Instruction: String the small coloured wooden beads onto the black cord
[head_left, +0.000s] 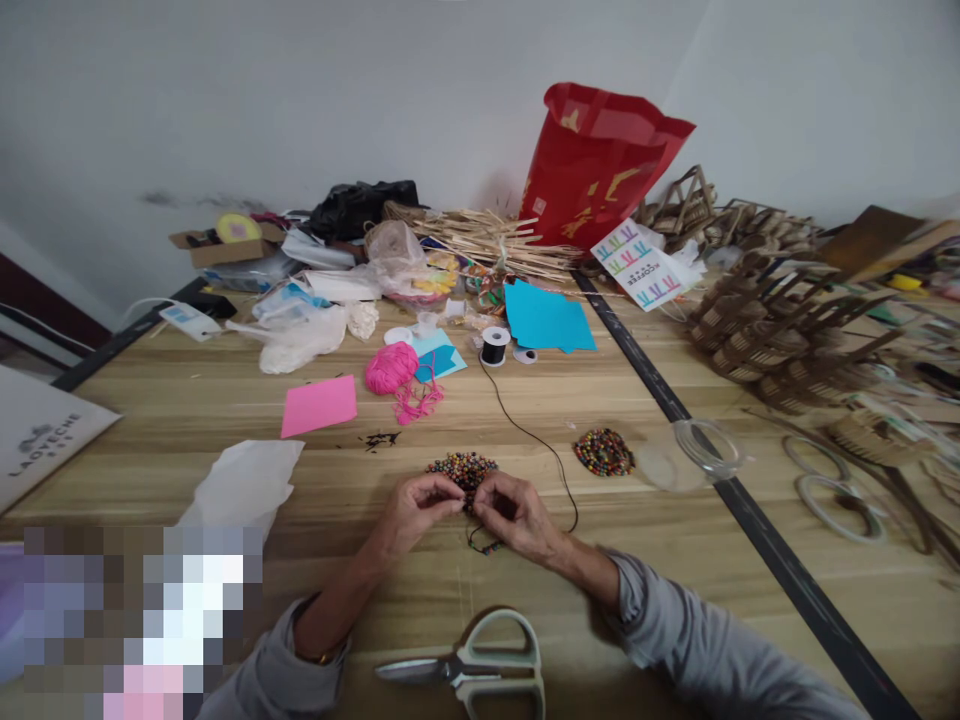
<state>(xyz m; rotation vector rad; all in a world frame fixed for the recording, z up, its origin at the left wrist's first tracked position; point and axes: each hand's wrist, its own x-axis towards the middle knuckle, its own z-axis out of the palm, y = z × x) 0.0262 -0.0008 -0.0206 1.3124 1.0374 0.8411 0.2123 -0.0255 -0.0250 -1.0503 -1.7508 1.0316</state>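
My left hand (424,510) is closed in a pinch, its fingertips just in front of a pile of multicoloured beads (459,464); what they hold is too small to make out. Facing it, my right hand (517,515) pinches at the black cord (536,437), with thumb and forefinger together. The cord runs from a white spool (494,346) and passes behind my right hand. A few beads (491,548) are threaded on it below the fingers. Scissors (495,655) with pale handles lie nearest me. To the right rests a coiled bead string (604,452).
Pink yarn (391,369), pink paper (319,405) and blue paper (551,317) lie beyond my hands. A red bag (600,170) stands against the wall. Woven baskets (757,330) and clear tubing rings (709,448) are at right. A white plastic bag (244,485) lies left.
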